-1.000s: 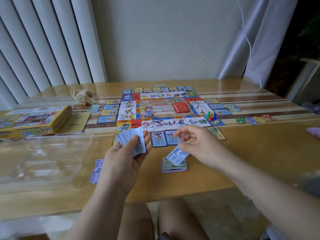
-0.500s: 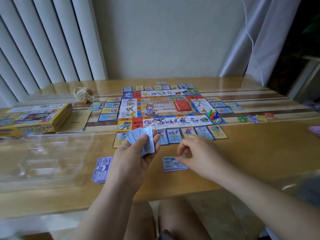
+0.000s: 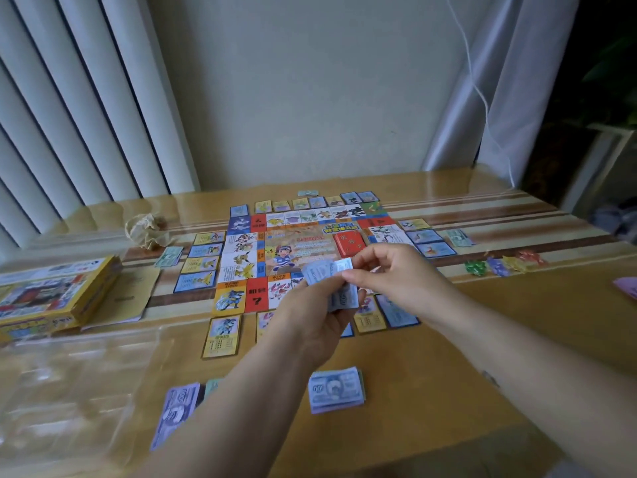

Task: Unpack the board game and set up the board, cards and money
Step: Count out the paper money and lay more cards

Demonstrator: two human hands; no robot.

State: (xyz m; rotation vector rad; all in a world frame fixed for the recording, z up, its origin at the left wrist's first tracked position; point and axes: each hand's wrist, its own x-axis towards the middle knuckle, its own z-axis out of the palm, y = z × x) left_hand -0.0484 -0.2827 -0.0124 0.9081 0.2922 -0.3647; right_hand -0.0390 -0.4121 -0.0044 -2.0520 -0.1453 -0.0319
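Open wood of the table at right and lower right. Plastic tray and yellow box crowd the left. Purple pile and blue pile lie lower centre. Board sits centre, ringed by cards. Hands together over its near edge: left hand grips pale blue notes, right hand pinches the top one.

The left hand and right hand cover the near right corner of the board and part of the near row of cards. They also hide much of the blue notes they hold, whose print is too blurred to read. The left forearm hides part of the purple note stack and nearly all of a green pile behind it. The left edge cuts off the yellow game box and the blurred clear plastic tray, and the right edge cuts off another purple stack.
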